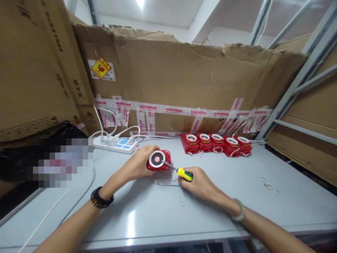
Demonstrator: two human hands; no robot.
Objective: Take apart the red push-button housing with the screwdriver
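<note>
My left hand is closed round the left side of a red box-shaped device with a white ring and a dark round centre on its face. In my right hand is a screwdriver with a yellow and green handle. Its shaft points up and left, and the tip meets the lower right edge of the white ring; whether it sits in a screw cannot be made out. Below the device a thin metal rod and a bit of pale string lie on the table, the rod's right end close to my right fingers.
Several similar red devices stand in a row at the back right, some with white strings. A white power strip with plugs and cables is at the back left. Cardboard walls the rear. Small scraps lie at right.
</note>
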